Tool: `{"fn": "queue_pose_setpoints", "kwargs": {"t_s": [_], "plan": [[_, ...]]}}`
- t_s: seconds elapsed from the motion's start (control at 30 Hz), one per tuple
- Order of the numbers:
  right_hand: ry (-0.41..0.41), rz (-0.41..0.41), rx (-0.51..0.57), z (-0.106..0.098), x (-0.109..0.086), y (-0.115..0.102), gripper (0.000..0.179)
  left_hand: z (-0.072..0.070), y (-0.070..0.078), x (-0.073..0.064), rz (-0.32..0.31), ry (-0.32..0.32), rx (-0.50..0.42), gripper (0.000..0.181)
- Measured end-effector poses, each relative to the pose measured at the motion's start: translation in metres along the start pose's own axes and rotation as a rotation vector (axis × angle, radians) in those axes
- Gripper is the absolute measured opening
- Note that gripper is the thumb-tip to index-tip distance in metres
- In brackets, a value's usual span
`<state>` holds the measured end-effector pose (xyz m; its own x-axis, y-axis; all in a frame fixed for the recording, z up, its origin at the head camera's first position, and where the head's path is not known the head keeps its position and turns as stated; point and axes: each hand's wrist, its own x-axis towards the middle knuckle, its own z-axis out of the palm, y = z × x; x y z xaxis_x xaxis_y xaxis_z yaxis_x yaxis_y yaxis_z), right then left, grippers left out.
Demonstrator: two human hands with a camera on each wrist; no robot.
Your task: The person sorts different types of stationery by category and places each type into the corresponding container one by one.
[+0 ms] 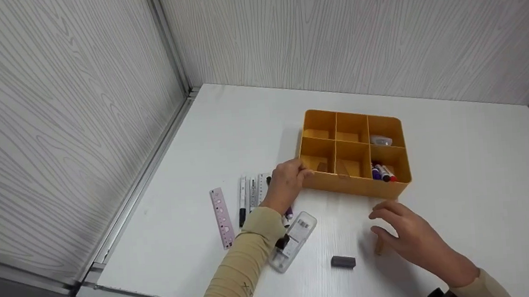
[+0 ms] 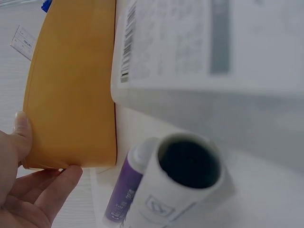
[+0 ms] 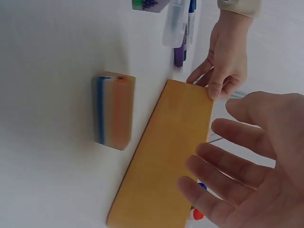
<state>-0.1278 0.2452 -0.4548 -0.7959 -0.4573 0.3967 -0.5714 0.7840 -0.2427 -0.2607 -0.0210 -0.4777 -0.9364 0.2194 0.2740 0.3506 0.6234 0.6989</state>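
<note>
Yellow organizer (image 1: 355, 187): apparently steadying, corner pinched in left hand (image 1: 286, 184).
Next, perhaps: closing right hand (image 1: 405, 232) (loose, empty) on striped block (image 3: 114, 111) below it.

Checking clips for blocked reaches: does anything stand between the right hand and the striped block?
Nothing visible does: the right hand is close to the striped block, and the dark block lies off to the person's left.
</note>
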Motion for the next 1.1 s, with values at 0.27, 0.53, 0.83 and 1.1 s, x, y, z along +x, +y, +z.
{"fn": "queue_pose_setpoints", "kwargs": {"t_s": [0.27, 0.53, 0.83, 1.1], "plan": [[-0.086, 0.081, -0.019, 0.013, -0.02, 0.001, 0.032, -0.001, 0.0, -0.001, -0.021, -0.008, -0.007, 0.025], [-0.239, 0.156, -0.076, 0.024, -0.03, 0.001, 0.033, 0.0, 0.001, 0.0, -0.051, -0.022, -0.033, 0.022], [-0.26, 0.168, -0.08, 0.028, -0.03, 0.0, 0.028, 0.0, 0.0, 0.0, -0.04, -0.009, -0.048, 0.02], [-0.228, 0.093, -0.083, 0.028, -0.032, 0.002, 0.029, 0.002, -0.001, -0.002, -0.023, 0.003, -0.031, 0.02]]}}
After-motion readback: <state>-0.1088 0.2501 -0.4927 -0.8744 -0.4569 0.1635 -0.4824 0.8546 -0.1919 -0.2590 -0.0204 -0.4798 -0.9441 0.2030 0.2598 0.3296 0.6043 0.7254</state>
